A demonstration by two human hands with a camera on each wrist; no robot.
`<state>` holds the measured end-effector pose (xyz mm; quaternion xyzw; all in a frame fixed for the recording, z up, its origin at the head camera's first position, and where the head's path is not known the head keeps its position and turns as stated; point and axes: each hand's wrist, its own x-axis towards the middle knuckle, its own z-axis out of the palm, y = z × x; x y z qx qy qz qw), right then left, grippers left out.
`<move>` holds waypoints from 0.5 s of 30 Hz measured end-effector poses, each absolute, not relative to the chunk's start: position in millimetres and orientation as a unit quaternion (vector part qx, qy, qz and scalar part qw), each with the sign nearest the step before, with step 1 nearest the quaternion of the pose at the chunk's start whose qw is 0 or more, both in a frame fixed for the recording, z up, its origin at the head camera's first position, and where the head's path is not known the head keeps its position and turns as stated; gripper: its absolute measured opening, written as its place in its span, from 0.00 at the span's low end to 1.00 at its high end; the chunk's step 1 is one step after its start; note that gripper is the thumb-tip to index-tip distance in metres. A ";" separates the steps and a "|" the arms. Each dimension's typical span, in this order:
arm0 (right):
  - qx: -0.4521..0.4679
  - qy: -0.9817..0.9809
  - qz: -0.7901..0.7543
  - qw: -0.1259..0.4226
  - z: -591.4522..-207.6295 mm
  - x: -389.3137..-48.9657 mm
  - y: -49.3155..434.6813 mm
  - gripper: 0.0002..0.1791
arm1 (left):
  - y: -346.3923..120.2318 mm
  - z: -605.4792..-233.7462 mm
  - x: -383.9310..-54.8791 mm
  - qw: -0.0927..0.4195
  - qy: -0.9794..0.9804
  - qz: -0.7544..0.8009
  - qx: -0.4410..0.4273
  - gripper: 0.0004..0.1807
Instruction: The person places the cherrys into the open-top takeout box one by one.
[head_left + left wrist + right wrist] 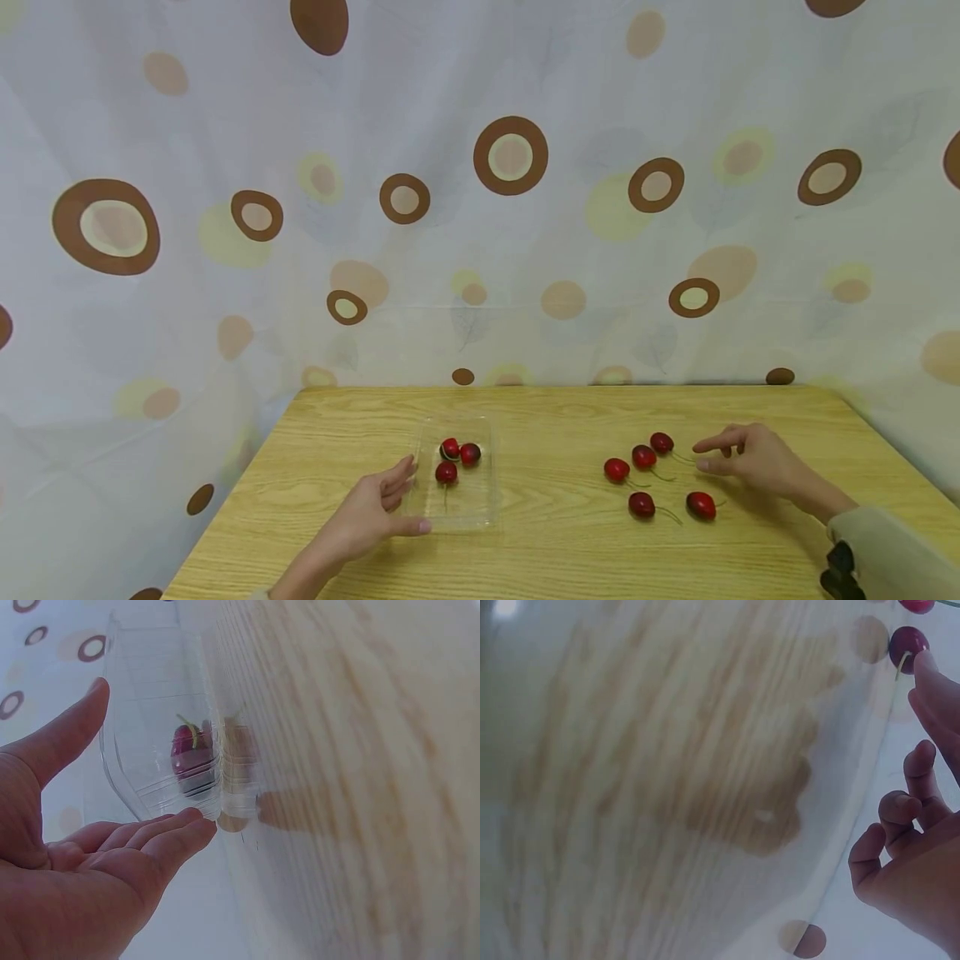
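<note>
A clear plastic container [487, 521] sits on the table, with three dark red cherries [446, 472] inside. My left hand [367, 510] is at its left side, thumb by the near corner and fingers along the edge. In the left wrist view the fingers [176, 836] lie nearly straight against the container's end [124, 776]. My right hand [753, 458] hovers right of several loose cherries [642, 456], thumb and forefinger apart, other fingers bent. Its fingertips are close to the stem of the farthest cherry [662, 442]; contact cannot be told. Nothing shows in its grasp.
The wooden table [555, 558] ends at the back against a pale curtain [570, 350] with brown and yellow circles. Among the loose cherries, the nearest right one [701, 505] lies close below the right hand. Table surface separates the container from the loose cherries.
</note>
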<state>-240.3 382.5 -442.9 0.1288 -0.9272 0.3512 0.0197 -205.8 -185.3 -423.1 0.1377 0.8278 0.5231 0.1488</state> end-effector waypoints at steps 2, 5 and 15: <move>0.131 -0.927 0.352 0.014 -444.2 -241.2 383.5 0.15 | -185.1 -423.3 -206.4 0.149 0.828 0.522 0.137 0.56; 0.133 -0.926 0.353 0.009 -446.0 -242.3 384.3 0.15 | -185.1 -423.6 -206.7 0.151 0.828 0.523 0.135 0.56; 0.123 -0.931 0.345 -0.005 -450.9 -247.0 385.4 0.12 | -185.9 -425.0 -207.8 0.153 0.828 0.522 0.135 0.56</move>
